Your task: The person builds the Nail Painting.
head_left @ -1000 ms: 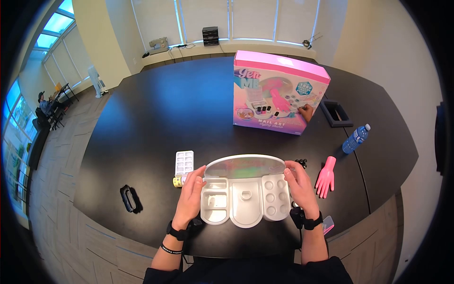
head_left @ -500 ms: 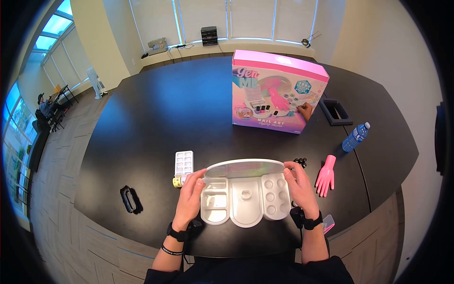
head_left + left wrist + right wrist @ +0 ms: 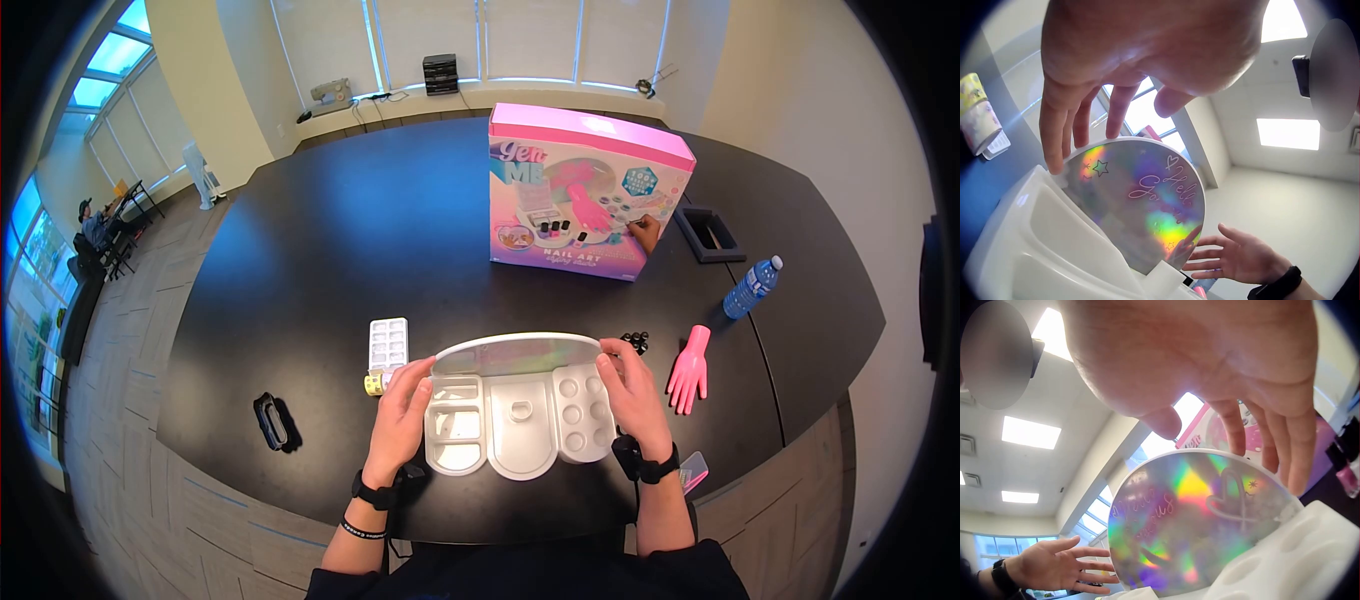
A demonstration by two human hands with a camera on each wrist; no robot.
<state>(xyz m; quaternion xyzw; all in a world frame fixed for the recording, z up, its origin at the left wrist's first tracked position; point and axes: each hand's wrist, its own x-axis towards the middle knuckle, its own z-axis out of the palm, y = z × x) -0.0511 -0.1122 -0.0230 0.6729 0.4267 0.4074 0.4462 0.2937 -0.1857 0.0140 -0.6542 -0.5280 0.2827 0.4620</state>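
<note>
As the silvery panel stands at the far side of the white tray, both hands are right there at its ends! Compared with a second ago, the panel shows a shallower strip of its shiny face and a thicker rim, so its tilt has changed; against half a second ago, barely a difference. The hands have hardly shifted at all.

Look at the left hand, at the panel's 10 o'clock end: fingers long and nearly straight, tips at the rim, thumb held well away, no curl around anything. Over to the right hand, at the 2 o'clock end, and it's a mirror match: fingers extended against the edge, thumb apart, nothing clasped.

Around the tray now! A white palette lies at 10 o'clock, a yellow roll just beside its near end. Black-topped bottles cluster at 2 o'clock, a pink model hand lies between 2 and 3, a water bottle stands farther out at 2. The big pink box stands upright towards 1 o'clock, and across the worktop at 9 sits a black oval object. All of these hold their places.
</note>
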